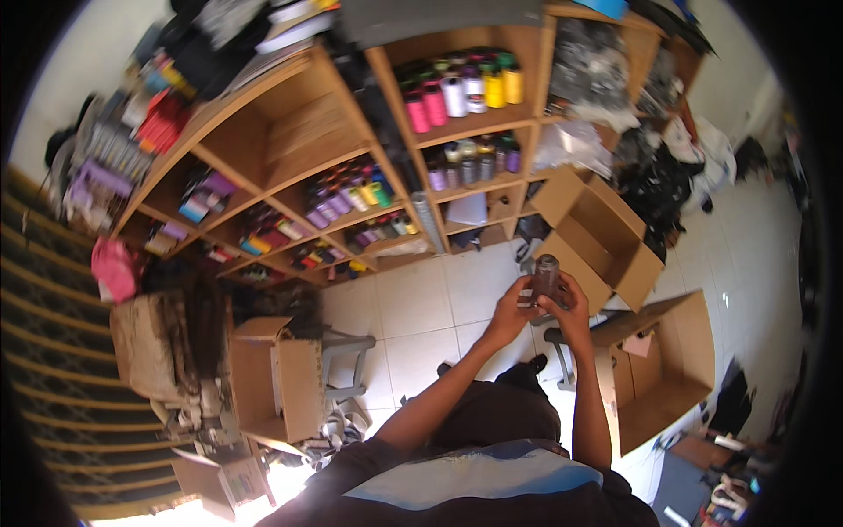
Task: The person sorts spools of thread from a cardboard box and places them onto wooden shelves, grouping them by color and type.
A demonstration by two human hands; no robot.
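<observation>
A dark brownish-grey spool of thread (546, 277) stands roughly upright between my two hands, held out in front of my body. My left hand (512, 313) is closed on its left side. From the right, my right hand (571, 307) wraps round it, its thumb lying across the lower part. The fingers behind the spool are hidden. Just beyond my hands sits an open cardboard box (606, 233) with its flaps spread. A second open cardboard box (663, 378) is close to my right forearm.
Wooden shelves (255, 189) along the far side hold rows of coloured thread spools (461, 92). Black plastic bags (654, 176) lie at the far right. A grey stool (347, 360) and another cardboard box (277, 378) stand to the left on the tiled floor (413, 303).
</observation>
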